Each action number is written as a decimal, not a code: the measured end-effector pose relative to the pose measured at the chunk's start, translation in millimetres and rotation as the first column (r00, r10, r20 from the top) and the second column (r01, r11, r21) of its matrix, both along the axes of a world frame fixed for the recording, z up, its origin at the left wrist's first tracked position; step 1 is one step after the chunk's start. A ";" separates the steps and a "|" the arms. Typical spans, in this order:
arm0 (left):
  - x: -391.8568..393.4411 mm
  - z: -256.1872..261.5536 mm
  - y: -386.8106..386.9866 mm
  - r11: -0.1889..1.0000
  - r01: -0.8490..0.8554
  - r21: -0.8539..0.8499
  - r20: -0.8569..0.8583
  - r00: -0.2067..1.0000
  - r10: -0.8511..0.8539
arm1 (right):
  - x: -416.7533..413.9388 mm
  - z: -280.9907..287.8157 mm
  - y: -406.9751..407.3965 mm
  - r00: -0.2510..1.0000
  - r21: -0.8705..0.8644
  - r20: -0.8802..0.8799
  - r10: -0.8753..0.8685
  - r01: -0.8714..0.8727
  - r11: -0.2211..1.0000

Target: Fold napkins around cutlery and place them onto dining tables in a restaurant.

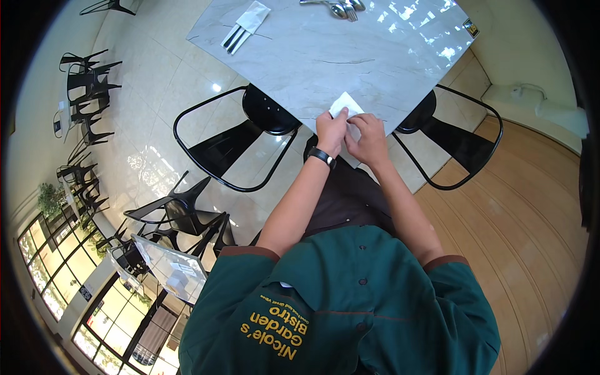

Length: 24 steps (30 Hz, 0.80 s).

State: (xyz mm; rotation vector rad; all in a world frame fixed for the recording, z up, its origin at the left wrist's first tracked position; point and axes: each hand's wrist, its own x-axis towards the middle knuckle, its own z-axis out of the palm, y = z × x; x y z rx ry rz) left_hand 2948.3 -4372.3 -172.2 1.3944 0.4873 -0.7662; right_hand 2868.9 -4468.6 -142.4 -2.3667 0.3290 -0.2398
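Note:
Both my hands meet at the near corner of a pale marble-look table [342, 61]. A white paper napkin [346, 104] is gripped in my left hand [331, 131], thumb on top. My right hand [368, 138] holds its other side with curled fingers. Part of the napkin is hidden under my hands. Towards the far left of the tabletop lies a napkin-wrapped cutlery set [246, 26], two dark handles showing. Loose metal spoons [338, 10] and a fork [350, 11] rest at the far edge, partly cut off by the frame.
Black metal chairs stand close at the left [225, 145] and right [461, 136] of the corner. Another black chair [187, 211] and a glass-topped table [171, 267] are behind on the left. A small sign [470, 28] sits on the table's right corner, beside the wall.

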 end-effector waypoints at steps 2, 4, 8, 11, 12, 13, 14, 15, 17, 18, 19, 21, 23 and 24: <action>19.1 -13.2 -0.2 0.999 0.049 0.000 0.024 0.999 -0.049 | 4.6 0.5 -11.5 0.998 -0.017 0.017 -0.060 0.060 0.998; 42.5 -24.5 -0.2 0.987 0.091 -0.131 0.018 0.996 -0.090 | 7.8 -6.3 -26.1 0.986 -0.078 -0.010 -0.169 0.168 0.983; 75.4 -28.7 -20.1 0.937 0.147 -0.317 -0.102 0.977 -0.187 | 21.6 -46.8 -63.6 0.937 0.098 -0.104 -0.334 0.343 0.934; 90.0 -37.4 -23.5 0.929 0.050 -0.366 -0.133 0.986 -0.105 | 45.5 -58.2 -95.3 0.927 0.647 -0.370 -0.066 0.309 0.697; 91.6 -40.6 -23.9 0.929 0.053 -0.365 -0.139 0.984 -0.111 | 51.1 -60.9 -97.0 0.943 0.693 -0.328 -0.058 0.282 0.664; 94.6 -43.2 -20.6 0.946 -0.027 -0.322 -0.134 0.991 -0.018 | 58.2 -58.1 -99.7 0.941 0.697 -0.333 -0.055 0.285 0.658; 98.0 -45.3 -16.7 0.954 -0.109 -0.279 -0.123 0.989 0.077 | 64.9 -53.6 -105.7 0.893 0.610 -0.450 0.022 0.290 0.738; 98.9 -44.2 -14.0 0.970 -0.083 -0.230 -0.115 0.992 0.057 | 67.5 -51.8 -112.6 0.820 0.513 -0.567 0.079 0.277 0.812; 100.6 -41.2 -11.8 0.994 -0.025 -0.106 -0.053 0.998 0.019 | 69.5 -48.0 -114.9 0.800 0.500 -0.595 0.075 0.296 0.814; 100.5 -34.7 -13.2 0.999 0.033 0.017 0.006 0.999 -0.034 | 66.7 -45.4 -116.8 0.782 0.481 -0.621 0.063 0.317 0.817; 100.5 -28.7 -11.3 0.999 0.036 0.014 -0.001 0.999 -0.036 | 63.3 -45.0 -118.1 0.777 0.477 -0.627 0.059 0.322 0.818; 107.8 -17.3 -7.1 0.887 0.194 0.420 0.211 0.929 -0.303 | 57.6 -44.7 -121.6 0.738 0.456 -0.675 0.015 0.400 0.795; 119.6 -26.3 2.6 0.838 0.158 0.523 0.327 0.870 -0.368 | 59.4 -51.4 -122.3 0.771 0.464 -0.636 0.016 0.366 0.807; 122.1 -23.8 5.8 0.759 0.199 0.620 0.307 0.829 -0.468 | 58.2 -49.0 -120.9 0.758 0.446 -0.652 0.005 0.377 0.812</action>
